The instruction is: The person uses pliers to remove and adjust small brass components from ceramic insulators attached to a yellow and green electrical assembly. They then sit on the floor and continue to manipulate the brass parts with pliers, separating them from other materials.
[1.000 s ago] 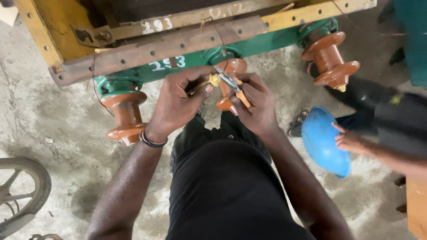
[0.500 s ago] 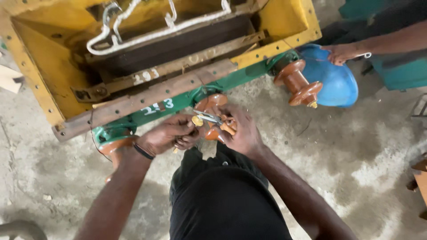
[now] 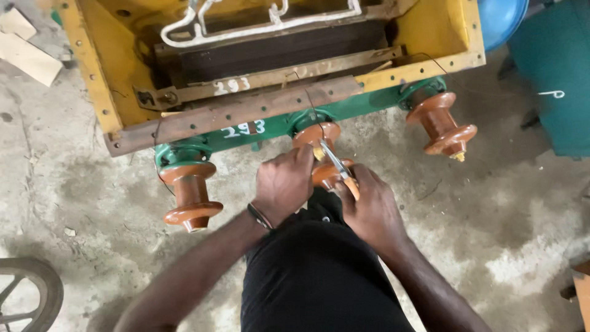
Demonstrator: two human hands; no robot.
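View is now shifted down; brown ribbed ceramic insulator at centre frame is gripped by left hand, orange-handled pliers clamped in right hand — work unchanged.

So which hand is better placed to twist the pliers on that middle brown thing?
Probably the right hand. It already grips the orange-handled pliers, whose tips sit at the middle brown insulator. The left hand has no tool; it rests on the insulator, seemingly steadying it.

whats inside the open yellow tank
Inside the yellow tank sits a dark laminated core with white bent leads over it. The frame edge hides the far part; the tank floor cannot be seen.
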